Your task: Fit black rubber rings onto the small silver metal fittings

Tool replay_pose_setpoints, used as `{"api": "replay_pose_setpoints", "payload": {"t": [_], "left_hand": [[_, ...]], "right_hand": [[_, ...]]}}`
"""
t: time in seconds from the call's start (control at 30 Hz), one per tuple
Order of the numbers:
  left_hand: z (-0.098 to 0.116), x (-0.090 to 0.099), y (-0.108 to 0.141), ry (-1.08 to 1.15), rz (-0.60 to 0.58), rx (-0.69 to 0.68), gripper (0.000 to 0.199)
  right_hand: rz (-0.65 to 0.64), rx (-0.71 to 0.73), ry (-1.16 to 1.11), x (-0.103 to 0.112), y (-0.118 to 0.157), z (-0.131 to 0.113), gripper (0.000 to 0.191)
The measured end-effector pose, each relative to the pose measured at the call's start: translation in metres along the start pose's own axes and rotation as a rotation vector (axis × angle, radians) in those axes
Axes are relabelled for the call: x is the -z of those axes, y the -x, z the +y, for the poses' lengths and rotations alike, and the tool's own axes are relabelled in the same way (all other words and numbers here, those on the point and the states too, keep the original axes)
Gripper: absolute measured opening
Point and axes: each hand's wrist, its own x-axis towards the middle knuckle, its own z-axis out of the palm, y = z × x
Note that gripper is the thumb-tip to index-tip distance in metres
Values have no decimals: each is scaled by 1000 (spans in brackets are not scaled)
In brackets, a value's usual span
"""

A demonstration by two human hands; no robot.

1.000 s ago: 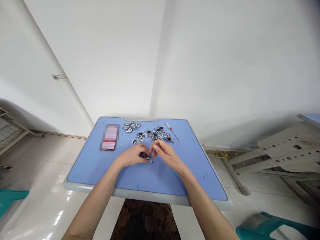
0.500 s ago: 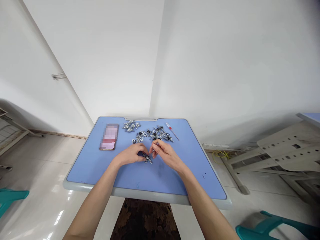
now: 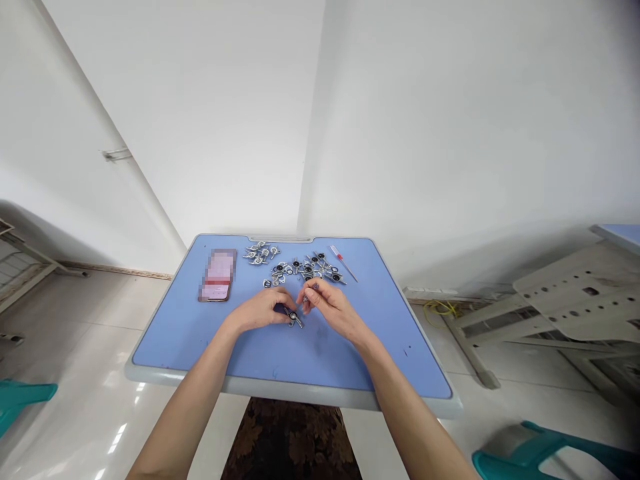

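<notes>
The left hand (image 3: 257, 310) sits on the near middle of the blue worktop (image 3: 320, 360), its fingers (image 3: 283, 305) pinching a small metal fitting (image 3: 294, 319) with a black ring. The fitting rests at the fingertips, low on the worktop, with a dark piece showing just beside it. The right hand (image 3: 330, 310) is close by on the right, just apart from the fitting. Its fingers (image 3: 306, 297) are gathered together at the tips, and it is too small to tell whether they hold anything.

Farther off, a loose spread of similar fittings (image 3: 305, 268) lies across the far middle of the worktop, with a smaller cluster (image 3: 260, 254) to its left and a single ring (image 3: 267, 283) nearer the left hand. A red-handled screwdriver (image 3: 343, 263) lies at the right of the spread, and a phone (image 3: 217, 275), its screen blurred, lies flat at the far left.

Beyond the worktop are a white wall (image 3: 200, 133) and a tiled floor (image 3: 85, 333), with a teal stool (image 3: 530, 453) at the near right and yellow wire (image 3: 439, 310) on the floor at the right.
</notes>
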Motion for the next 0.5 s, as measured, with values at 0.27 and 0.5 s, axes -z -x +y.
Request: {"api": "replay_pose_setpoints", "payload": {"t": [0.27, 0.5], "left_hand": [[-2, 1, 0, 23, -2, -17, 20], [-3, 6, 2, 17, 100, -11, 16]], "right_hand": [[126, 27, -82, 4, -1, 0, 27], [361, -35, -59, 19, -7, 6, 29]]}}
